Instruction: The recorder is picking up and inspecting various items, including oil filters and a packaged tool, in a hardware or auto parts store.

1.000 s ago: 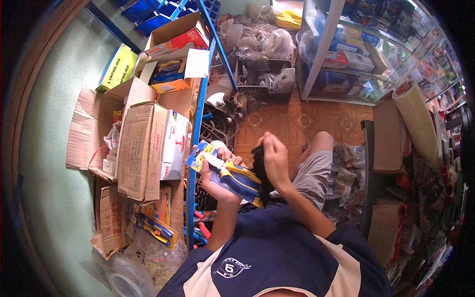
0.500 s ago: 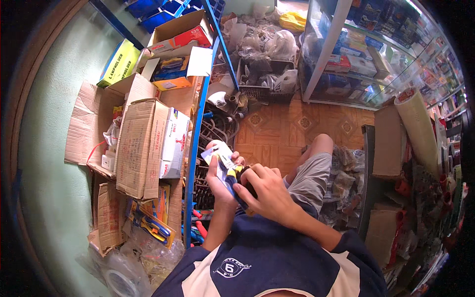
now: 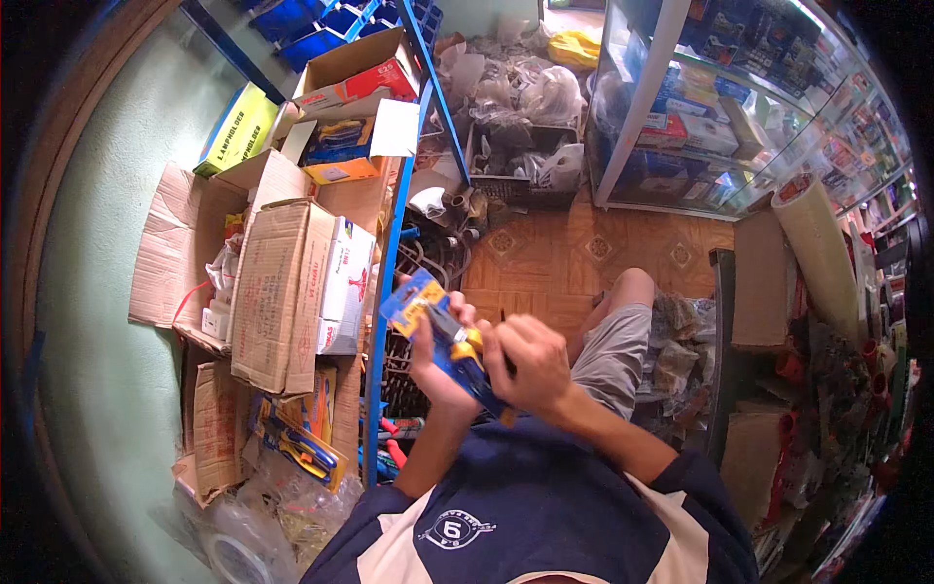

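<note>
A pair of pliers with yellow and dark blue handles lies on a blue and yellow backing card in front of my chest. My left hand is closed around the card from its left side, thumb along the edge and fingertips showing at the far side. My right hand is curled close over the handle end. A thin dark tip stands up from its fingers, but most of what it grips is hidden. Whether this hand touches the pack I cannot tell.
To the left a blue-framed shelf bears open cardboard boxes and more carded pliers. A glass display cabinet stands far right. Ahead on the tiled floor is a crate of plastic bags. Boxes and a large roll crowd the right.
The card has tilted, so its blue and yellow front shows where it was pale with glare. My right hand has shifted slightly right, its fingers curled tighter.
</note>
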`<state>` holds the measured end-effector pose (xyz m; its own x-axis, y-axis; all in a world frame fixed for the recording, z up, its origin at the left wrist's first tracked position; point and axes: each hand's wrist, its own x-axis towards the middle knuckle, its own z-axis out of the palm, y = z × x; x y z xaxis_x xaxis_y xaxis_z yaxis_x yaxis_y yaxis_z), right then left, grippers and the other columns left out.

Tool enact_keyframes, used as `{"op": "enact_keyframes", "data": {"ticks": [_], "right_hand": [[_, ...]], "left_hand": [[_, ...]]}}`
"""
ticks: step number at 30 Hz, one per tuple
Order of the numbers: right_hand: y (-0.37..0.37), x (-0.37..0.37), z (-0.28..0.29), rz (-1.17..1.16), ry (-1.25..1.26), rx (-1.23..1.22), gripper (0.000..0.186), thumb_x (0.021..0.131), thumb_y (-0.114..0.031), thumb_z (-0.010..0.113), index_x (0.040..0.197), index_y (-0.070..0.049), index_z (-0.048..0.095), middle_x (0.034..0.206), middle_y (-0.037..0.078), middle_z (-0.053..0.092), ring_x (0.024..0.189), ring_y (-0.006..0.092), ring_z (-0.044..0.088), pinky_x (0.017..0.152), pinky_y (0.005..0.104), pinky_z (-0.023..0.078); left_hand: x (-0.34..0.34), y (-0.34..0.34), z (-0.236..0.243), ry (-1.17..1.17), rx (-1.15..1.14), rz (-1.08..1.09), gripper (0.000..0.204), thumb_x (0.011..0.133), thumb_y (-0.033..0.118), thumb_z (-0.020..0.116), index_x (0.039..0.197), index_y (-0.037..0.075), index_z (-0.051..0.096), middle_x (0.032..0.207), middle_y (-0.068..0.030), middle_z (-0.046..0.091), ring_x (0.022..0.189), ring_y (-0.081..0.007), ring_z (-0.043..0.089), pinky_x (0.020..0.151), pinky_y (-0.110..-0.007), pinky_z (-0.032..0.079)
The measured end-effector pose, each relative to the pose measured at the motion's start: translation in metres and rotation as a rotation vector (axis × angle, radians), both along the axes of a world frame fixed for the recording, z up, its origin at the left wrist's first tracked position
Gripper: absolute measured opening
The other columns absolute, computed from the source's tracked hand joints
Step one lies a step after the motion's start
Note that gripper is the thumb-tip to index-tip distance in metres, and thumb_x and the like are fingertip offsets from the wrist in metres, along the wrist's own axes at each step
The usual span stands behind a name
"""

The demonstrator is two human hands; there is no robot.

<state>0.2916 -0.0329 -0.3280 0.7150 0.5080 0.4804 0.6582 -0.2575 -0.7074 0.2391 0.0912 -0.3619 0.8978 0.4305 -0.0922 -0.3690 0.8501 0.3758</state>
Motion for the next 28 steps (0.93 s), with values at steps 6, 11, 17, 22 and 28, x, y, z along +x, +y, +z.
{"op": "enact_keyframes", "data": {"ticks": [6,11,17,22,28], "right_hand": [[0.012,0.001,0.012,-0.059,-0.062,0.154,0.022,0.094,-0.006,0.067,0.074,-0.003,0.060,0.067,0.013,0.050,0.060,0.0308,0.052,0.057,0.0424,0.043],[0.003,-0.004,0.015,0.049,-0.141,0.163,0.024,0.090,-0.005,0.069,0.069,-0.004,0.057,0.066,0.011,0.049,0.058,0.0291,0.050,0.053,0.0420,0.040],[0.030,0.031,0.021,-0.070,-0.046,0.051,0.022,0.092,-0.013,0.072,0.079,-0.003,0.057,0.078,0.014,0.057,0.072,0.0340,0.057,0.065,0.0445,0.047],[0.011,-0.018,0.013,0.086,0.006,-0.060,0.023,0.090,-0.020,0.076,0.083,-0.006,0.060,0.083,0.013,0.059,0.074,0.0346,0.057,0.066,0.0436,0.049],[0.035,0.030,0.011,-0.189,0.104,0.123,0.017,0.101,-0.019,0.067,0.094,-0.004,0.064,0.084,0.016,0.063,0.074,0.0361,0.065,0.066,0.0460,0.053]], "left_hand": [[0.003,-0.015,0.018,0.015,0.006,0.073,0.047,0.109,0.034,0.053,0.155,0.025,0.046,0.112,-0.0086,0.055,0.100,-0.0209,0.054,0.094,-0.038,0.047],[-0.008,-0.010,0.009,0.110,-0.059,-0.029,0.044,0.110,0.037,0.053,0.151,0.021,0.046,0.117,-0.0075,0.056,0.103,-0.0186,0.058,0.093,-0.039,0.051],[-0.008,-0.041,0.032,0.362,-0.158,-0.252,0.051,0.116,0.049,0.041,0.154,0.016,0.048,0.119,-0.0033,0.063,0.111,-0.0158,0.063,0.102,-0.035,0.052],[-0.004,-0.005,0.012,0.342,0.109,-0.017,0.043,0.118,0.040,0.036,0.157,0.022,0.037,0.126,-0.0102,0.061,0.101,-0.0164,0.061,0.091,-0.034,0.053],[-0.014,-0.035,0.029,0.309,0.143,-0.107,0.057,0.117,0.037,0.044,0.167,0.022,0.025,0.145,-0.0080,0.056,0.133,-0.0202,0.057,0.115,-0.039,0.045]]}}
